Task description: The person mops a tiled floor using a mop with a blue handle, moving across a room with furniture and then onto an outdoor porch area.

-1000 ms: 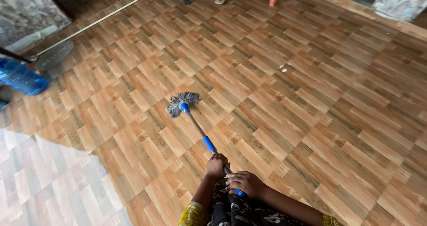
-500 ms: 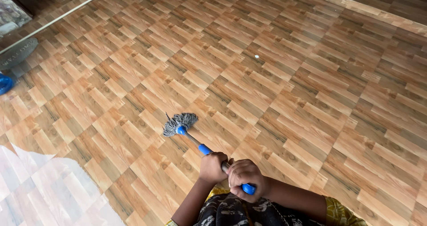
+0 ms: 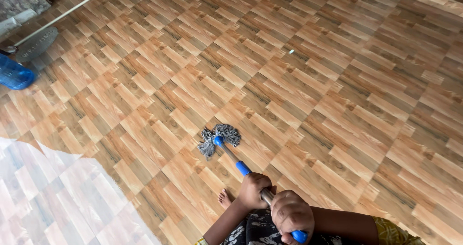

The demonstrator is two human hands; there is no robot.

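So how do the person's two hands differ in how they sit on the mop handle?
The left hand grips lower down the handle, just above the blue sleeve near the grey mop head; the right hand grips higher up, at the blue end cap. The left hand sits farther from the body, the right hand close against it. The left shows its back, the right its knuckles. Both are closed around the same mop handle.
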